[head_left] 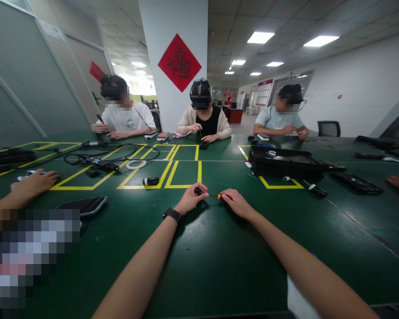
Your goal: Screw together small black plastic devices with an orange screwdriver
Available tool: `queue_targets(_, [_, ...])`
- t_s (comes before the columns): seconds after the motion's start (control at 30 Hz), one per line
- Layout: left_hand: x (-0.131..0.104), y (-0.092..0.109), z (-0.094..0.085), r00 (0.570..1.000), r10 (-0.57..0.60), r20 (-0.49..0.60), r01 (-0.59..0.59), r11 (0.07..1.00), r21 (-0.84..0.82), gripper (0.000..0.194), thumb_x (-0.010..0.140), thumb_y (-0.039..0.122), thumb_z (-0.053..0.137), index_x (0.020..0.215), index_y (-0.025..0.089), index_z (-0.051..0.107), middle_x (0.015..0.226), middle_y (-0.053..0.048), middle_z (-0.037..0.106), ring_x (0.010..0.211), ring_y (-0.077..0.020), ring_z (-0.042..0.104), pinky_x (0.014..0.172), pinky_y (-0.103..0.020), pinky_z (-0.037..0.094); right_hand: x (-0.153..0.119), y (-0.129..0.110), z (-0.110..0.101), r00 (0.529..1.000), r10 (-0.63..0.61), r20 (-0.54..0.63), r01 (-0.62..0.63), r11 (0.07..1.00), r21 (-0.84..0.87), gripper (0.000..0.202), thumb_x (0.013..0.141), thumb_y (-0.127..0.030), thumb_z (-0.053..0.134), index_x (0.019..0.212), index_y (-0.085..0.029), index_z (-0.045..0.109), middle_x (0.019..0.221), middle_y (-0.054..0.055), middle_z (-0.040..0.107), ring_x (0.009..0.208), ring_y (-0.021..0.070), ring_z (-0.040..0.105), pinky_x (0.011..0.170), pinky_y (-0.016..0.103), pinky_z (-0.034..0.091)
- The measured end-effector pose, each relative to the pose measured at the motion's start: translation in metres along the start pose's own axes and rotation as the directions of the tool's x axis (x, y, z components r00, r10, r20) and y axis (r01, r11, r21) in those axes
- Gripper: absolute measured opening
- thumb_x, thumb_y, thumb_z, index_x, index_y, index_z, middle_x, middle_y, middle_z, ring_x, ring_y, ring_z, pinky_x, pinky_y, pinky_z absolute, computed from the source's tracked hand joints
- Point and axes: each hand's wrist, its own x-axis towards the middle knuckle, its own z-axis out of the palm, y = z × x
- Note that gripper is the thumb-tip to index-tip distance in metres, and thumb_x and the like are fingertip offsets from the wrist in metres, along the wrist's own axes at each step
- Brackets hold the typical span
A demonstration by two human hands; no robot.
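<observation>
My left hand, with a black watch on its wrist, pinches a small dark round piece above the green table. Facing it, my right hand is closed on what looks like a small screwdriver with an orange part. Its thin dark shaft points left at the dark piece; whether the two touch, I cannot tell. Fingers hide most of the screwdriver's handle.
A black open case lies ahead to the right, near a black-and-white screwdriver-like tool. Black cables, a white ring and a black cylinder lie ahead left. Three people sit opposite; another person's hand rests at left.
</observation>
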Motion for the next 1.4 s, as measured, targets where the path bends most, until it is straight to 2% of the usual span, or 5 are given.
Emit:
queue_targets(0.2, [0.0003,0.0001,0.0030,0.999,-0.012,-0.035,0.013,1.000,0.021,0.033,0.065,0.037,0.065,0.088,0.017,0.055,0.077,0.000,0.061,0.070,-0.0125,0.056,0.069,-0.026,0.043,-0.0045,-0.0017,0.0016,0.997,0.074,-0.038,-0.072,0.995,0.070,0.019,0.076,-0.029,0.056,0.090,-0.017,0.057,0.090,0.003,0.059,0.084,0.0157,0.052,0.077,0.030,0.041])
queue_targets(0.47, [0.0000,0.0026,0.0003,0.999,-0.021,-0.038,0.021,1.000,0.009,0.033,0.064,0.038,0.066,0.086,0.017,0.054,0.071,0.001,0.059,0.064,-0.0107,0.054,0.065,-0.024,0.041,-0.0003,-0.0014,-0.0006,1.000,0.006,0.018,-0.007,0.999,0.033,0.025,0.087,-0.027,0.038,0.090,-0.018,0.062,0.095,0.005,0.061,0.092,0.0167,0.052,0.086,0.033,0.037])
queue_targets(0.9, [-0.0002,0.0040,0.0029,0.998,-0.032,-0.047,0.032,0.999,0.013,0.035,0.063,0.039,0.066,0.088,0.017,0.056,0.070,0.001,0.060,0.064,-0.0113,0.055,0.065,-0.025,0.041,-0.0047,-0.0062,0.0021,0.999,0.043,-0.032,-0.040,0.995,0.097,0.019,0.074,-0.027,0.058,0.091,-0.018,0.058,0.088,0.003,0.061,0.082,0.0153,0.055,0.076,0.030,0.042])
queue_targets(1.13, [-0.0008,0.0054,0.0007,0.999,-0.025,-0.027,0.024,0.999,-0.024,0.032,0.062,0.036,0.068,0.084,0.017,0.055,0.068,0.002,0.058,0.061,-0.0094,0.051,0.060,-0.022,0.039,-0.0009,-0.0029,-0.0010,0.997,-0.049,0.052,0.047,0.998,0.031,0.030,0.090,-0.027,0.034,0.088,-0.018,0.063,0.091,0.005,0.061,0.090,0.0161,0.052,0.085,0.032,0.037])
queue_targets(1.4, [-0.0008,0.0069,0.0006,1.000,0.018,0.013,-0.017,0.999,-0.039,0.030,0.062,0.035,0.068,0.081,0.016,0.055,0.077,-0.001,0.059,0.072,-0.0121,0.055,0.071,-0.026,0.042,-0.0049,-0.0042,-0.0013,1.000,-0.014,-0.001,0.014,0.996,0.088,0.015,0.077,-0.022,0.054,0.092,-0.017,0.055,0.088,0.002,0.058,0.080,0.0140,0.053,0.075,0.029,0.041])
